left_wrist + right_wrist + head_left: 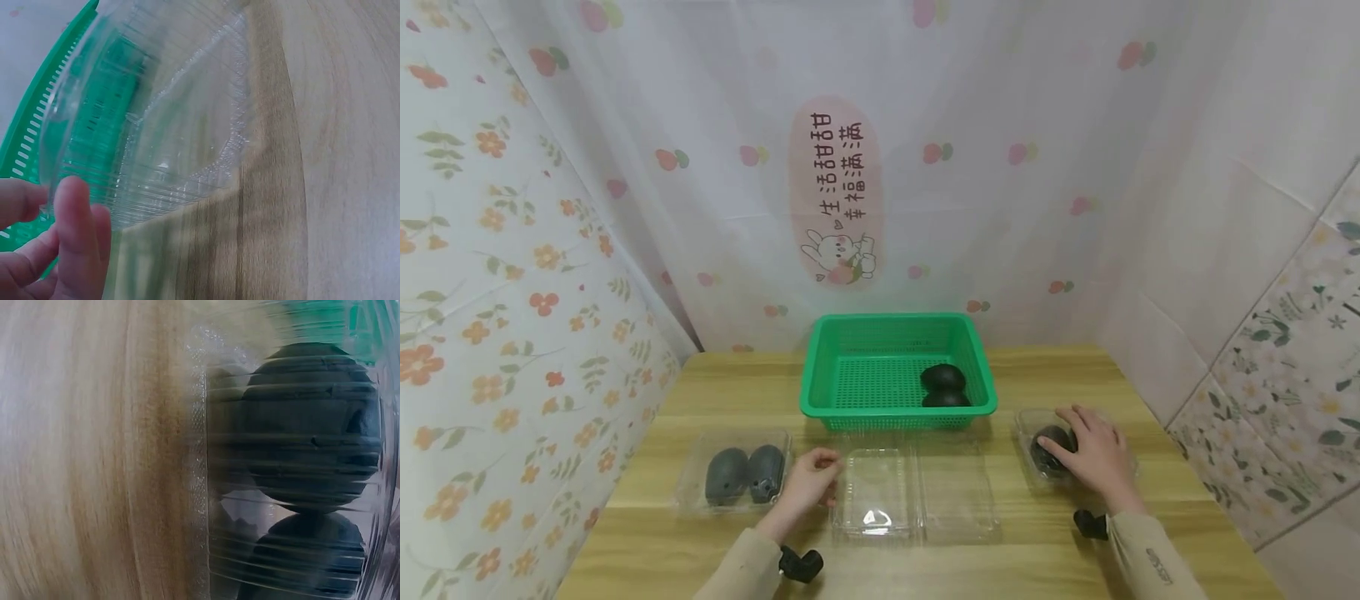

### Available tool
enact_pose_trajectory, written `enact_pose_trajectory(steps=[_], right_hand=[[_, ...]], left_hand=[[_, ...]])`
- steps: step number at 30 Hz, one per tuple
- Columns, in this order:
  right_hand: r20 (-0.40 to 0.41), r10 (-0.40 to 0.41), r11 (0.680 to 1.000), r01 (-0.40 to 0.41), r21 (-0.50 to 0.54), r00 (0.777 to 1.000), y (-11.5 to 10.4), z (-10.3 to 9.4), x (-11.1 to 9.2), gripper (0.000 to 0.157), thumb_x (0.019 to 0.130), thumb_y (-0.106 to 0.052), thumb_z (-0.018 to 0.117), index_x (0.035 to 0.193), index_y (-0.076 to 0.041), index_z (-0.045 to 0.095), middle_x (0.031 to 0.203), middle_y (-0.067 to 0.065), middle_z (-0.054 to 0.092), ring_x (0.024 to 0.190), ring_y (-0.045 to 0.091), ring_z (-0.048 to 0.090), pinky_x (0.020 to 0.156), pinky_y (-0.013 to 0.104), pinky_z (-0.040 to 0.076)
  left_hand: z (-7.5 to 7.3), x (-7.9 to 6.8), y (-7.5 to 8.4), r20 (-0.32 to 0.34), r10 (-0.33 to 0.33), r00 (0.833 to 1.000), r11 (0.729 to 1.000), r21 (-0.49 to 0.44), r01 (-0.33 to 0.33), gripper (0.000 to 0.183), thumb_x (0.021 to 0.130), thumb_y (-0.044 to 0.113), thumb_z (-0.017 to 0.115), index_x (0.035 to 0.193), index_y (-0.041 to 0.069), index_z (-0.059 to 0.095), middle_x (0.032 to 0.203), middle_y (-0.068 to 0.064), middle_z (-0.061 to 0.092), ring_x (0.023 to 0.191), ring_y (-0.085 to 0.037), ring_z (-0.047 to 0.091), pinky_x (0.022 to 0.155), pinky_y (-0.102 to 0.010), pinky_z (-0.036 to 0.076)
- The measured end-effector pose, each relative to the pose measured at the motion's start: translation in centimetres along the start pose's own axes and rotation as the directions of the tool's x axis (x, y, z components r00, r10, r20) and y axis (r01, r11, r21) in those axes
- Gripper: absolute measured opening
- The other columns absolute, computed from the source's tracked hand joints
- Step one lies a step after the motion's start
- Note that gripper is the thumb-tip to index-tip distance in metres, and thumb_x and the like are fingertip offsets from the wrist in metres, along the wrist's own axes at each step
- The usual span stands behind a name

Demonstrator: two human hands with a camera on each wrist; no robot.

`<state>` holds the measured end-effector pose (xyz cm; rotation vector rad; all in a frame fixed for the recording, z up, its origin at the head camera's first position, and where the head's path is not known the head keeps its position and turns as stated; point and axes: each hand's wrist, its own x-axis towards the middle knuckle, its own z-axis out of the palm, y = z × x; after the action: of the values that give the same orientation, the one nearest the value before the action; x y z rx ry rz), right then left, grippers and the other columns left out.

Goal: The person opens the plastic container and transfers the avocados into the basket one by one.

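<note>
My left hand (816, 482) is at the left edge of an unfolded clear plastic clamshell box (880, 500) that holds nothing. In the left wrist view, the thumb and fingers pinch that box's rim. Over on the right, my right hand (1093, 450) rests on another clear clamshell box (1030, 425), its thumb and fingers spread over the top. Two dark egg-shaped fruits (312, 428) show through its ribbed wall in the right wrist view. The right fingers are out of sight there.
At the back stands a green slotted basket (865, 412) with two dark egg-shaped fruits (943, 379) in its right end. A third clear box (696, 467), to the left, contains two more fruits (727, 475). Patterned curtains (970, 233) hang behind the wooden table (640, 550).
</note>
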<state>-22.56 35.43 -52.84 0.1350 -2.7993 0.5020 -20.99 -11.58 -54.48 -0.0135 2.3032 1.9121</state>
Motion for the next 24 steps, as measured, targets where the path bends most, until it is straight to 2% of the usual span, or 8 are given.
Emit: enact_pose_trajectory(steps=[5, 13, 24], right_hand=[[-0.027, 0.0, 1.0, 0.0, 0.007, 1.0, 0.2, 0.3, -0.7, 0.073, 0.085, -0.057, 0.065, 0.135, -0.007, 0.052, 0.141, 0.029, 0.039, 0.122, 0.055, 0.037, 0.096, 0.075, 0.019], [0.005, 0.032, 0.999, -0.032, -0.007, 0.999, 0.4, 0.7, -1.1, 0.075, 0.086, -0.062, 0.06, 0.137, -0.007, 0.051, 0.142, 0.029, 0.038, 0.121, 0.055, 0.037, 0.095, 0.076, 0.017], [0.022, 0.044, 0.999, -0.044, -0.014, 0.999, 0.3, 0.6, 0.1, 0.079, 0.085, -0.066, 0.058, 0.138, -0.008, 0.05, 0.144, 0.028, 0.036, 0.124, 0.055, 0.034, 0.096, 0.077, 0.015]], left_hand=[[0.0, -0.4, 0.1, 0.03, 0.017, 0.999, 0.999, 0.045, -0.018, 0.03, 0.093, 0.006, 0.059, 0.115, -0.014, 0.056, 0.089, -0.017, 0.061, 0.059, -0.015, 0.056, 0.047, -0.031, 0.055], [0.1, -1.1, 0.6, 0.056, 0.018, 0.998, 0.997, 0.068, -0.022, 0.03, 0.091, 0.004, 0.056, 0.116, -0.014, 0.055, 0.085, -0.018, 0.063, 0.048, -0.013, 0.054, 0.044, -0.03, 0.053], [-0.6, -2.0, 2.5, 0.088, 0.04, 0.995, 0.999, 0.03, -0.043, 0.031, 0.093, 0.006, 0.059, 0.117, -0.013, 0.055, 0.1, -0.022, 0.065, 0.064, -0.018, 0.06, 0.043, -0.03, 0.052]])
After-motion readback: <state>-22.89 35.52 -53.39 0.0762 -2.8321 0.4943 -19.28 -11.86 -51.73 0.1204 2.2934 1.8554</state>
